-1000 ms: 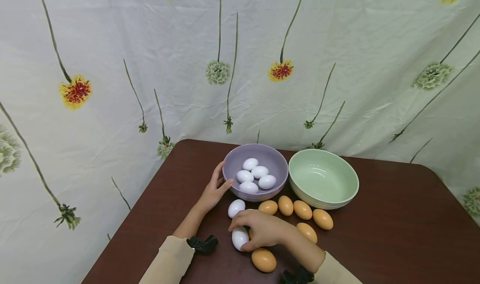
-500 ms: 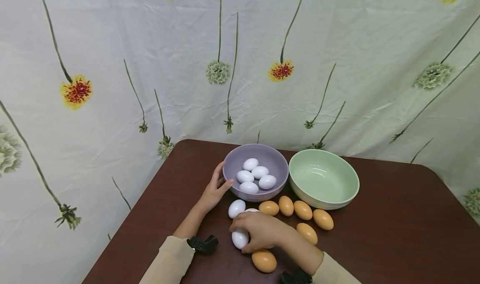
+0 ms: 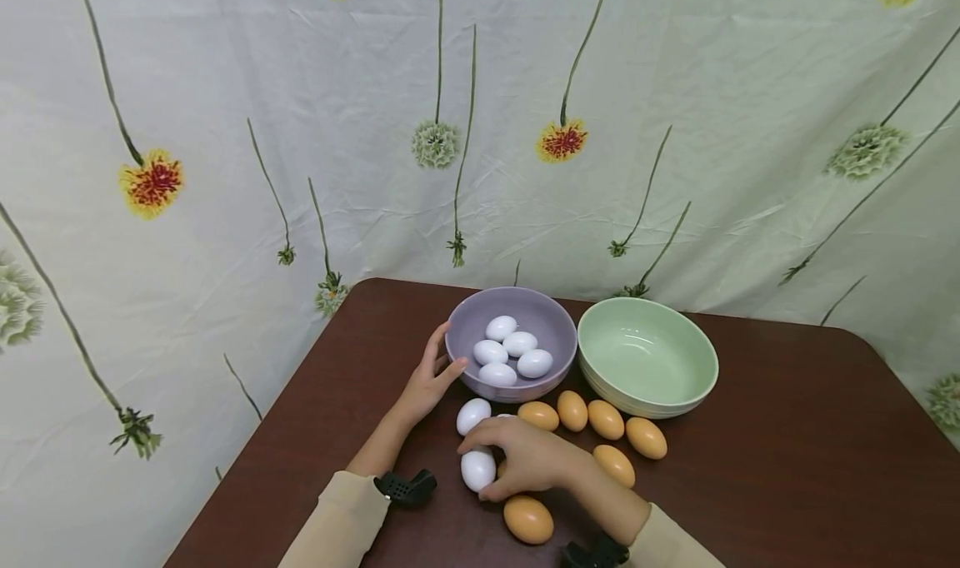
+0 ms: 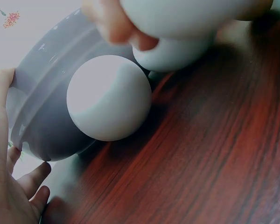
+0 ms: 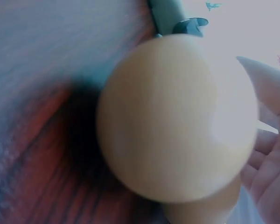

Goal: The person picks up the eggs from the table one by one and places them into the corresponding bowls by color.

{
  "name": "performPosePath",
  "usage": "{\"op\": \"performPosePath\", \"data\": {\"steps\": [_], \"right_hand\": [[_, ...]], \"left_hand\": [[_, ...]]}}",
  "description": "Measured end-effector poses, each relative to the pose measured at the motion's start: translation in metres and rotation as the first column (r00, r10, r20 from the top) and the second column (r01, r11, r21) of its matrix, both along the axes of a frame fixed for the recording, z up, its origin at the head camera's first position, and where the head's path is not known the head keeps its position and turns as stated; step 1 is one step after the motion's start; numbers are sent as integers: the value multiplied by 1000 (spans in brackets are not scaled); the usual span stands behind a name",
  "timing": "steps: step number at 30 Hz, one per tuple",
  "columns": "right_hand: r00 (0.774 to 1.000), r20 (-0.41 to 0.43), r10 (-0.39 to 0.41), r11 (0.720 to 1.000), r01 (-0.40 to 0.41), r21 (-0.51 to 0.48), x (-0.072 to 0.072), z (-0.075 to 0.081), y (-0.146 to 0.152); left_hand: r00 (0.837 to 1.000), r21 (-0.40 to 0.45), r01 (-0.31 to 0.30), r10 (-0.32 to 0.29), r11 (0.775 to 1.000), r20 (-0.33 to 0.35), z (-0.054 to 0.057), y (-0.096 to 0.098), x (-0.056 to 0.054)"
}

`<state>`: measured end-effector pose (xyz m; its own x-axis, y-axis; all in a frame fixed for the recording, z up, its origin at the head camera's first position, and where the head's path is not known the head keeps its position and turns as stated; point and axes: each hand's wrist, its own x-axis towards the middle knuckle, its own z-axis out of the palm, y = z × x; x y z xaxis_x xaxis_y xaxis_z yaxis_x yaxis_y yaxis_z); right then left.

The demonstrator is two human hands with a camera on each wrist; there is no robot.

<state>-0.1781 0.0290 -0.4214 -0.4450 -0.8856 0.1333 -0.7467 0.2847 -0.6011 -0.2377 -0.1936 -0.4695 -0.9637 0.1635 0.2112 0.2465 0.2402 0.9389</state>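
My left hand (image 3: 429, 382) holds the purple bowl (image 3: 517, 394) at its left side, thumb by the rim; the left wrist view shows its fingers bent near the bowl's base. Several white eggs (image 3: 490, 352) lie inside the bowl. My right hand (image 3: 525, 451) pinches a white egg (image 3: 477, 471) between thumb and fingertips. Past that hand, a second white egg (image 3: 473, 416) lies in front of the bowl, and another is mostly hidden behind the knuckles. A brown egg (image 5: 177, 116) fills the middle of the right wrist view, close to the right palm.
A green bowl (image 3: 647, 368) with nothing in it stands right of the purple one. Several brown eggs (image 3: 606, 420) lie in front of the bowls, with one (image 3: 528, 520) nearer the front. A flowered cloth (image 3: 375, 93) hangs behind the dark wooden table (image 3: 795, 443).
The right hand and the white egg in its fingers have shifted slightly away from me, toward the bowls. The left hand and both bowls stay as they were.
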Motion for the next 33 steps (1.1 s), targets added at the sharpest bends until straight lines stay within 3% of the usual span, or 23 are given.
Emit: {"op": "performPosePath", "data": {"steps": [4, 9, 17, 20, 25, 33], "right_hand": [[989, 146, -9, 990, 29, -136, -2, -1, 4], [963, 268, -2, 950, 85, -300, -4, -2, 7], [945, 327, -1, 879, 156, -451, -9, -4, 11], [936, 352, 5, 857, 177, -483, -10, -4, 12], [924, 381, 9, 838, 201, -508, -13, -1, 16], [937, 349, -16, 810, 216, -545, -21, 6, 21]], "left_hand": [[1000, 1, -6, 6, 1000, -23, -4, -1, -2], [999, 9, -5, 5, 1000, -33, -4, 0, -1], [1000, -8, -4, 4, 1000, 0, -3, -1, -1], [1000, -8, 11, -11, 1000, 7, 8, 0, 5], [1000, -13, 27, -27, 1000, 13, 29, 4, 17], [1000, -5, 18, -18, 1000, 16, 32, 6, 20]]}}
